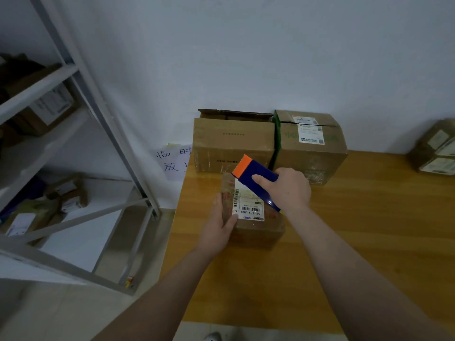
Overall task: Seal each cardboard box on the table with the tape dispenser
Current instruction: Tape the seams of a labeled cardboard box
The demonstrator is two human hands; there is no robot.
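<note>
Head view: the right hand point(288, 190) grips the tape dispenser point(256, 178) atop the small labelled box point(256, 225) on the worktop point(369, 242), the left hand point(219, 225) clasping its side. Behind, the large open-flapped box point(234, 143) seemingly awaits sealing.

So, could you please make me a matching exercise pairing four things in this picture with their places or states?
Things:
1. tape dispenser
2. small labelled box
3. back left cardboard box
4. handwritten sign

Places or states:
A. stuck on the wall
B. top flap raised
C. held in the right hand
D. gripped by the left hand

Pairs: 1-C, 2-D, 3-B, 4-A
</note>
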